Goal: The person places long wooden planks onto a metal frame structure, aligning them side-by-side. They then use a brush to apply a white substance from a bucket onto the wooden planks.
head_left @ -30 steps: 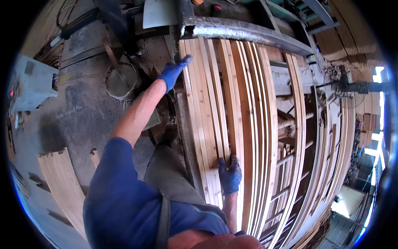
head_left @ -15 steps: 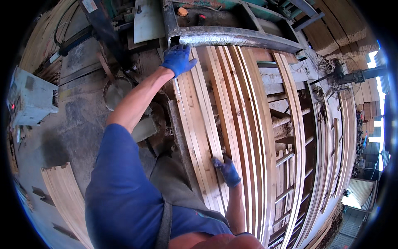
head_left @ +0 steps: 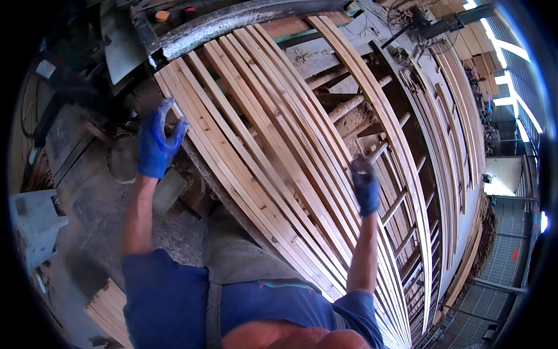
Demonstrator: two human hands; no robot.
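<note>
Long pale wooden strips lie side by side in front of me, several with knots. My left hand, in a blue glove, is at the left edge of the strips near their far ends. Its thumb and fingers are apart, and it holds nothing that I can see. My right hand, in a dark blue glove, hovers over the right side of the strips. Motion smears its fingers, so their grip is unclear. A single strip lies farther right, apart from the others, across the rollers.
Metal rollers run beneath the strips. A worn steel beam crosses beyond their far ends. Farther right stand more stacked strips and a fan. At the left are a pale machine box and a stack of boards.
The view has turned to the right. My left hand has left the steel beam and come back along the strips' left edge. My right hand has lifted and moved right across the strips.
</note>
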